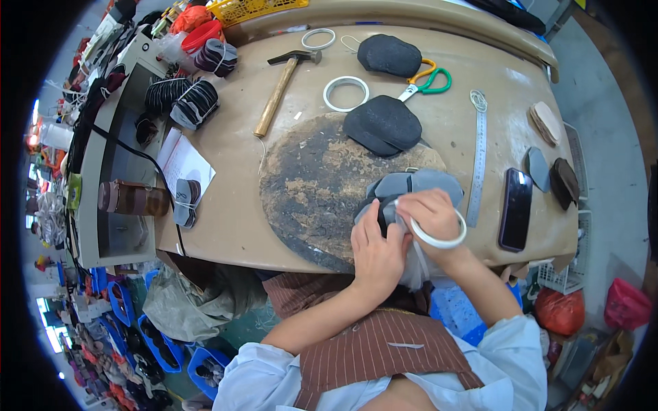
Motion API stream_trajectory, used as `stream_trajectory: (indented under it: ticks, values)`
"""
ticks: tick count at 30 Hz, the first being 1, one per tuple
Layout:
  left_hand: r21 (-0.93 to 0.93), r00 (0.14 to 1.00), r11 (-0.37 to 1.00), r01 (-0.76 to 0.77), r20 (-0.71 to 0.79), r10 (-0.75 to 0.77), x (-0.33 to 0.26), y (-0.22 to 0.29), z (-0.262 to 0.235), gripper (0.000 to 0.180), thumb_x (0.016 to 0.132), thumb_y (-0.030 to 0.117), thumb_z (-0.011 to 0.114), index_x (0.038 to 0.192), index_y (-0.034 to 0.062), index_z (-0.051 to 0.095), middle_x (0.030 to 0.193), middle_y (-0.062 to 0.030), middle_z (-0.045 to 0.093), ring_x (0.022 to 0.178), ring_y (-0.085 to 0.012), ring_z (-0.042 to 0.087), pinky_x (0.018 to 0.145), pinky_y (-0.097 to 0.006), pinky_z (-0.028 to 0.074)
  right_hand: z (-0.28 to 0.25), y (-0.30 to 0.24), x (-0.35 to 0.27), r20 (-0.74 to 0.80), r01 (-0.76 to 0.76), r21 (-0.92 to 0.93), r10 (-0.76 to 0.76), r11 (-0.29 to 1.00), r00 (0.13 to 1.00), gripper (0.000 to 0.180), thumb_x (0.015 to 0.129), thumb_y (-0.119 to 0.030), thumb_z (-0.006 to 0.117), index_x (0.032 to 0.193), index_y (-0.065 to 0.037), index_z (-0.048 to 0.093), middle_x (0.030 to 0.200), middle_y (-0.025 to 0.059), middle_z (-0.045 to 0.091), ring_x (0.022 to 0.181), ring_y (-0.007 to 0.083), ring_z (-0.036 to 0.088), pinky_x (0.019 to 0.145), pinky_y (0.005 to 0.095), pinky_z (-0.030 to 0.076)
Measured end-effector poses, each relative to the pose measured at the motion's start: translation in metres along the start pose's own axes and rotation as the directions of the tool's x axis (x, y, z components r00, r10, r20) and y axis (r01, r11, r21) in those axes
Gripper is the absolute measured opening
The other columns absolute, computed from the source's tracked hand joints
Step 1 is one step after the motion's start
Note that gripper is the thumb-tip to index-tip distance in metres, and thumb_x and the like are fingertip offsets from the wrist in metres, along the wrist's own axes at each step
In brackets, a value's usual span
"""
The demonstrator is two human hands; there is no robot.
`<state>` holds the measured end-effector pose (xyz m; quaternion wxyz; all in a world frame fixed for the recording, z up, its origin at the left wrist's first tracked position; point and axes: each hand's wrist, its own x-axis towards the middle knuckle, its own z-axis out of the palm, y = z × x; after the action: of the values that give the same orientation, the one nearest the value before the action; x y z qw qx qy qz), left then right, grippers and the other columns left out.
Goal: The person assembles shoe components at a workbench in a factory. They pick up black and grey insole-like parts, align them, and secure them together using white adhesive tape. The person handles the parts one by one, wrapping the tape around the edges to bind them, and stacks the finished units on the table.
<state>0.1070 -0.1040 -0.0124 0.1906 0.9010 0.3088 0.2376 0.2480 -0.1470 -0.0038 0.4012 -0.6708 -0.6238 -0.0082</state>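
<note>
My left hand [378, 250] grips a small stack of black and grey shoe-shaped pieces [389, 209] over the near right part of the round, worn board. My right hand [432, 216] is closed beside it, fingertips at the stack, with a thin roll of white tape [458, 241] at its palm side. A translucent strip [415, 268] hangs below the hands. Just beyond my fingers lie grey flat pieces [439, 181]. Farther off, a black stack of pieces [382, 125] rests on the board [308, 178]. My fingers partly hide the held stack.
A hammer [279, 92], two white rings [346, 94], [318, 39] and another black stack [389, 55] lie toward the back. Scissors [428, 81], a steel ruler [478, 164] and a phone [515, 209] are to the right. At left stands a grey shelf [113, 236] with tied bundles [195, 104].
</note>
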Motion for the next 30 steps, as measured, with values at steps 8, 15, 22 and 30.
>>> stream_trajectory:
  ticks: [8, 15, 22, 30]
  values:
    - [-0.539, 0.973, 0.81, 0.231, 0.142, -0.183, 0.006, -0.008, -0.02, 0.035, 0.081, 0.01, 0.07, 0.106, -0.0017, 0.048, 0.128, -0.0279, 0.043, 0.109, -0.0321, 0.052, 0.088, -0.042, 0.043, 0.008, -0.003, -0.018, -0.167, -0.049, 0.126, 0.07, 0.991, 0.983, 0.022, 0.068, 0.004, 0.072, 0.084, -0.002, 0.059, 0.095, 0.0134, 0.065, 0.089, 0.0303, 0.063, 0.079, 0.0385, 0.05]
    - [-0.662, 0.79, 0.515, 0.544, 0.612, -0.047, 0.085, -0.037, -0.029, 0.026, 0.092, 0.008, 0.059, 0.116, -0.003, 0.058, 0.09, -0.0048, 0.067, 0.085, -0.0074, 0.06, 0.073, -0.021, 0.048, -0.021, -0.009, -0.023, -0.115, 0.155, 0.053, -0.148, 0.987, 0.982, 0.021, 0.069, 0.0, 0.074, 0.082, -0.006, 0.059, 0.083, 0.009, 0.065, 0.078, 0.028, 0.064, 0.074, 0.0348, 0.05]
    - [-0.788, 0.932, 0.504, 0.352, 0.344, -0.112, 0.191, -0.065, -0.027, 0.025, 0.091, 0.011, 0.06, 0.114, 0.0003, 0.062, 0.097, -0.0082, 0.067, 0.086, -0.0124, 0.062, 0.077, -0.025, 0.05, -0.109, -0.021, -0.079, 0.661, -0.551, 0.173, 0.319, 0.816, 0.679, 0.013, 0.078, -0.015, 0.071, 0.083, -0.007, 0.062, 0.075, 0.009, 0.065, 0.071, 0.0279, 0.064, 0.064, 0.0351, 0.05]
    - [-0.754, 0.849, 0.656, -0.028, 0.328, 0.414, 0.065, -0.026, -0.048, 0.028, 0.082, 0.025, 0.067, 0.103, 0.0062, 0.066, 0.119, -0.0126, 0.053, 0.117, -0.0319, 0.048, 0.1, -0.043, 0.036, -0.085, -0.024, 0.002, 0.165, -0.123, 0.465, 0.051, 0.877, 0.985, 0.017, 0.081, -0.009, 0.067, 0.097, -0.004, 0.068, 0.088, 0.0129, 0.068, 0.078, 0.0294, 0.065, 0.066, 0.037, 0.05]
